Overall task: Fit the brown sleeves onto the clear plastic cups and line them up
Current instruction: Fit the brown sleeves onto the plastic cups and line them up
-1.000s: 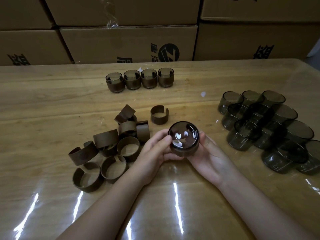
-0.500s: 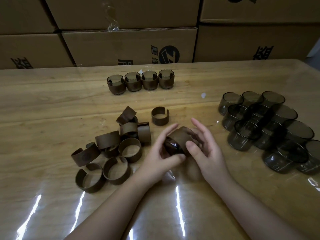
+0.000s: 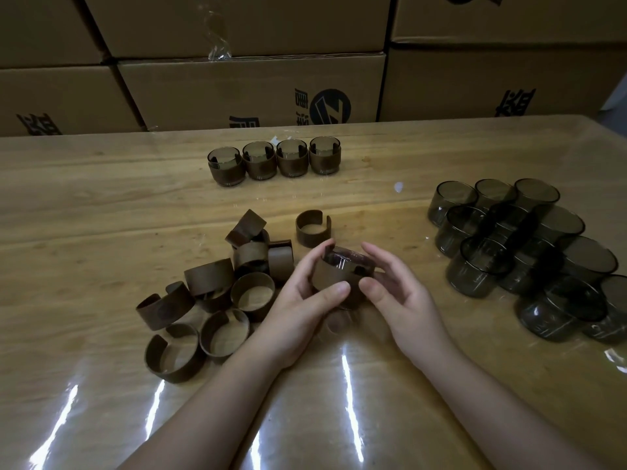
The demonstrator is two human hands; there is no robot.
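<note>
Brown sleeve [image 3: 334,278] wraps a clear cup [image 3: 346,262] held above the counter [image 3: 84,205], mid-front. The left hand [image 3: 298,305] curls round it, grip clamped; the right hand [image 3: 403,300] touches it with its thumb, fingers straight and apart. The cup's base is hidden. Loose sleeves [image 3: 217,286] lie left, bare cups [image 3: 522,245] right, four sleeved cups [image 3: 274,161] in a row behind.

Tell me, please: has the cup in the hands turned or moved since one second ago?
Yes. The sleeved cup showed its base to the camera before; now its rim faces up and away. It stays just below the lone sleeve, gripped by the left hand.
</note>
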